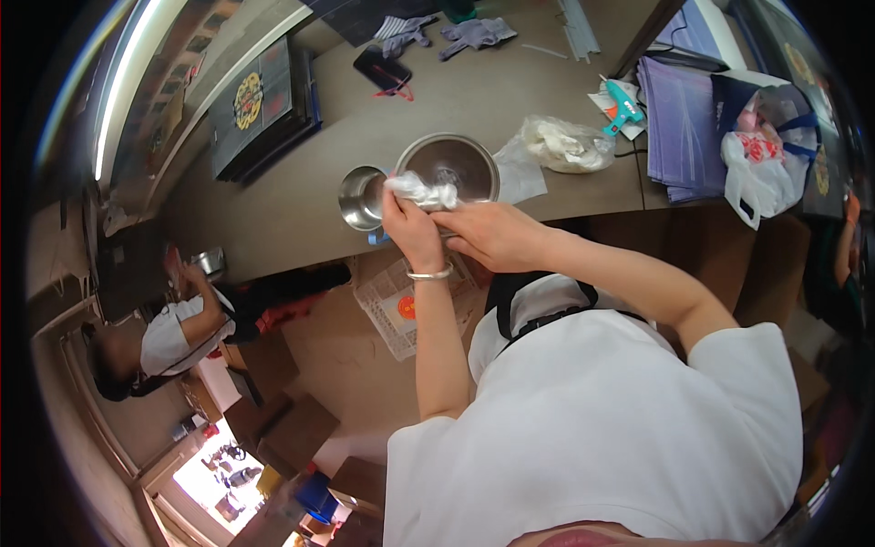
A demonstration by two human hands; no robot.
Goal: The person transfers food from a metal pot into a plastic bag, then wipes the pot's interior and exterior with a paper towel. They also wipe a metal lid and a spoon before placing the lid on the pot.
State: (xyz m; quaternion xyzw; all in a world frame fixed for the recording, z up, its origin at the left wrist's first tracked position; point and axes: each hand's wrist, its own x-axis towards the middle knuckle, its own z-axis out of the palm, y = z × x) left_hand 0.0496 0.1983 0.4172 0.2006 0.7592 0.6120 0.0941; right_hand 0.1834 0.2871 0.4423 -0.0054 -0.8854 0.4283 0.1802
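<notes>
A crumpled soft white bundle (425, 192), smeared by motion, is held over the near edge of a round steel bowl (493, 171). I cannot tell whether it is cloth or cotton. My left hand (415, 235), with a silver bangle at the wrist, is closed round the bundle's left end. From the right, my right hand (497, 233) meets it at the bundle's lower side, fingers bent and partly hidden. Just left of the bowl stands a steel cup (351, 199) with a blue piece (377, 238) below it at the table edge.
Right of the bowl lies a clear plastic bag (570, 146) with white material. Beyond are a teal glue gun (625, 109), purple sheets (679, 128) and a white carrier bag (762, 173). A phone (381, 70) and gloves (476, 35) lie farther back. Another person (187, 324) works at left.
</notes>
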